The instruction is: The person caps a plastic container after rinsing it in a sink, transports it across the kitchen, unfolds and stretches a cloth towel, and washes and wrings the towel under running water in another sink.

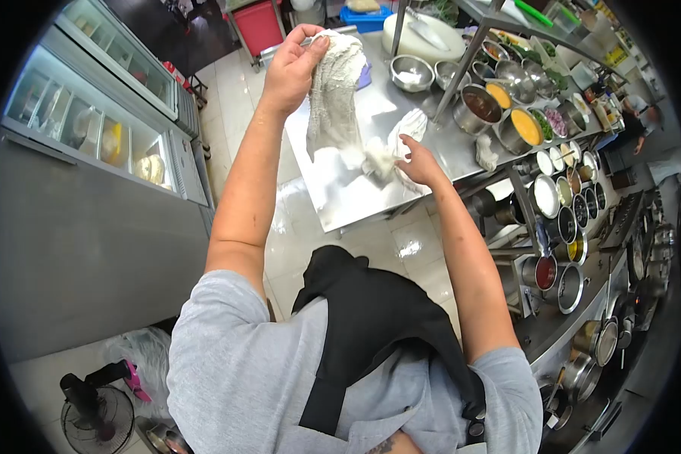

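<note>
Holding a long cloth [333, 98] up over the shiny counter [331, 193]

On the far left is a big fridge [91, 129] with a glass front and food inside. Next comes the left hand [293, 69], with its fingers pinched tight on the top end of the grey-white cloth. The cloth is long and thin. Its long way runs down the view from those fingers, over the counter. Its low end looks blurry, and the blur spreads right, toward the right hand [422, 166]. So the left hand has the top, and the right hand is nearer the low end. The right hand's fingers are bent, with one poking out. I cannot tell if they grip any cloth. Just past them, a white cloth [410, 127] lies bunched up on the counter. Farther right are a shiny bowl [412, 73], a pot of brown sauce [478, 107] and a pot of yellow stuff [525, 129].
</note>
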`<state>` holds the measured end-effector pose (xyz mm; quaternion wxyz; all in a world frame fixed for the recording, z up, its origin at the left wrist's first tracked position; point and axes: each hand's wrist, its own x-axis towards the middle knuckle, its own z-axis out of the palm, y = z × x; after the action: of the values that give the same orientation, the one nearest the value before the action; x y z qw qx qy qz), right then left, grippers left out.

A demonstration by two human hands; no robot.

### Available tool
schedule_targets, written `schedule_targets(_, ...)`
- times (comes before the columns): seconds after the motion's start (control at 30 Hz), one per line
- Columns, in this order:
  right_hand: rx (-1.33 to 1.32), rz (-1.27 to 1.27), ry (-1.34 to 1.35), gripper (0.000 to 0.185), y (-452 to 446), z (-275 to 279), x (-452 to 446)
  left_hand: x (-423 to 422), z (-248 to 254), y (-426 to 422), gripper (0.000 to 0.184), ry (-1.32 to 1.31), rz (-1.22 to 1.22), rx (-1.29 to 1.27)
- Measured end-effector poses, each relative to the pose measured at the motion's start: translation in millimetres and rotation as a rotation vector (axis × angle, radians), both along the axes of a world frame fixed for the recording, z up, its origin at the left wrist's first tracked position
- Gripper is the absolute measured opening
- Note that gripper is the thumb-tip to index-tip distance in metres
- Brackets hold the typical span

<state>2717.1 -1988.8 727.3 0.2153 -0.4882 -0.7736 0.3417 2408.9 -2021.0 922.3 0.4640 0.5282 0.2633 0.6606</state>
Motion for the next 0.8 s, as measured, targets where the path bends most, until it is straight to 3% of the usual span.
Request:
schedule_targets(0.03,0.052,-0.004,-0.046,0.058,-2,23,-1,0,16,5,0.021,0.002,-0.001,0.023)
schedule_targets(0.07,-0.072,0.04,0.127,0.068,3,45,0,-1,31,13,0.021,0.101,-0.049,0.086)
schedule_targets(0.13,0.018,0.12,0.234,0.068,14,93,-5,5,64,20,0.02,0.295,-0.118,0.134)
schedule_targets(0.23,0.219,0.081,0.281,0.07,12,179,-22,29,108,43,0.043,0.361,-0.162,0.174)
schedule_targets(0.27,0.531,-0.007,0.222,0.056,12,196,-28,37,122,44,0.043,0.364,-0.174,0.189)
schedule_targets(0.3,0.545,-0.021,0.221,0.056,15,215,-27,44,137,45,0.038,0.509,-0.16,0.154)
schedule_targets(0.37,0.337,0.115,0.147,0.036,26,245,-19,59,168,40,0.034,0.66,-0.163,0.131)
schedule_targets(0.4,0.28,0.16,0.192,0.022,38,252,-13,62,185,32,0.029,0.871,0.07,0.224)
schedule_targets(0.43,0.301,0.054,0.218,0.02,42,254,-2,63,194,28,0.026,1.069,0.317,0.318)
schedule_targets(0.47,0.332,0.019,0.228,0.022,35,268,7,58,198,38,0.024,1.071,0.386,0.447)
schedule_targets(0.5,0.364,-0.013,0.236,0.025,30,280,17,58,209,31,0.022,1.091,0.336,0.301)
schedule_targets(0.53,0.222,0.022,0.306,0.032,34,286,31,56,211,31,0.019,1.151,0.251,0.263)
schedule_targets(0.6,0.365,-0.012,0.12,0.037,19,312,48,48,211,39,0.016,1.209,0.156,0.237)
schedule_targets(0.67,0.41,-0.023,0.075,0.04,20,319,69,39,202,55,0.045,1.591,0.038,0.344)
schedule_targets(0.73,0.25,0.045,-0.265,0.046,26,323,98,33,202,59,0.05,1.585,0.062,0.42)
schedule_targets(0.77,0.248,0.033,-0.265,0.046,24,323,116,30,201,60,0.055,1.578,0.091,0.482)
schedule_targets(0.8,0.142,0.191,-0.288,0.046,19,323,134,26,208,56,0.048,1.562,0.041,0.437)
